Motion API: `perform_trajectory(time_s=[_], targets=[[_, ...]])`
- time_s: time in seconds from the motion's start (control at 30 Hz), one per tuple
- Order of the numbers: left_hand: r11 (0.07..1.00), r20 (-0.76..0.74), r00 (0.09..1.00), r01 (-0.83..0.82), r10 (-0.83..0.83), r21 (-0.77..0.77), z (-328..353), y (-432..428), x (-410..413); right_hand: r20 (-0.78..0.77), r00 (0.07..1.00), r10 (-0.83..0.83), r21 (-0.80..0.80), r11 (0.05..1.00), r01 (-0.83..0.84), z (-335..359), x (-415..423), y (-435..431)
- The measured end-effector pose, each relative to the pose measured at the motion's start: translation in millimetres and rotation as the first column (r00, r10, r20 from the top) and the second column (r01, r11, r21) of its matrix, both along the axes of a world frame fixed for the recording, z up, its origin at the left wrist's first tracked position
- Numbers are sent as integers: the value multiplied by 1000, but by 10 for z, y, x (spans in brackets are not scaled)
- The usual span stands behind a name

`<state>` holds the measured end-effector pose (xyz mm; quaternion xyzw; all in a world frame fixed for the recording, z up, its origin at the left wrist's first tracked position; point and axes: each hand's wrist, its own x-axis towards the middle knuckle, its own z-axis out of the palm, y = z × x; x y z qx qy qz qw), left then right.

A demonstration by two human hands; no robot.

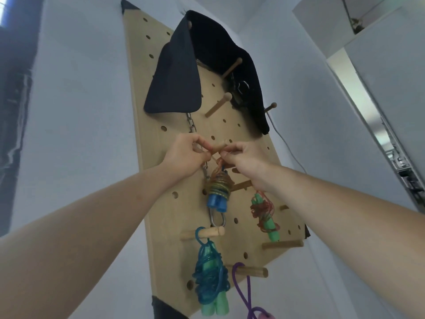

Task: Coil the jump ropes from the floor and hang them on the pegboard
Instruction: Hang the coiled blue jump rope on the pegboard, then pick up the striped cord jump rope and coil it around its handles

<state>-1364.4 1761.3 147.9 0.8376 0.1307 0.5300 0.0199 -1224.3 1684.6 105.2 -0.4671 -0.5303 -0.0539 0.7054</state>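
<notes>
Hands up at the pegboard [158, 171]: in the head view, the left hand [184, 155] and right hand [243, 164] each pinched the top loop of the coiled orange rope [218, 188]. They sat either side of a wooden peg [219, 146], seemingly spreading the loop to slip over its tip, though blur hid whether it was on. The coil hung blue handles down just under that peg, close to the board, with a red rope [263, 212] near its right, a teal rope [209, 279] below, and open pegs above beneath the black cloth [174, 77].
</notes>
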Motion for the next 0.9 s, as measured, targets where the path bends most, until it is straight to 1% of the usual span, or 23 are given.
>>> perform_trajectory(time_s=[0.13, 0.3, 0.37, 0.53, 0.7, 0.8, 0.9], targets=[[1000, 2, 1000, 21, -21, 0, -104, 43, -90, 17, 998, -63, 40, 997, 62, -144, 65, -33], [999, -56, 998, 36, -34, 27, -273, -78, -287, 115, 970, -213, 95, 975, 202, -387, 191, -351], [997, -74, 994, 78, -75, 27, -391, -218, -354, 154, 953, -262, 93, 964, 250, -490, 243, -536], [970, -125, 964, 241, -236, 25, -862, -723, -434, 283, 900, -331, 14, 940, 341, -900, 313, -1058], [934, -217, 910, 358, -353, -19, -1565, -1114, -297, 305, 905, -297, -84, 938, 336, -1537, 264, -1506], [909, -270, 868, 409, -416, -86, -2047, -1223, -151, 316, 908, -276, -185, 921, 344, -1997, 259, -1748], [871, -339, 802, 450, -492, -200, -2634, -1344, 28, 319, 909, -267, -284, 888, 361, -2518, 274, -1979]])
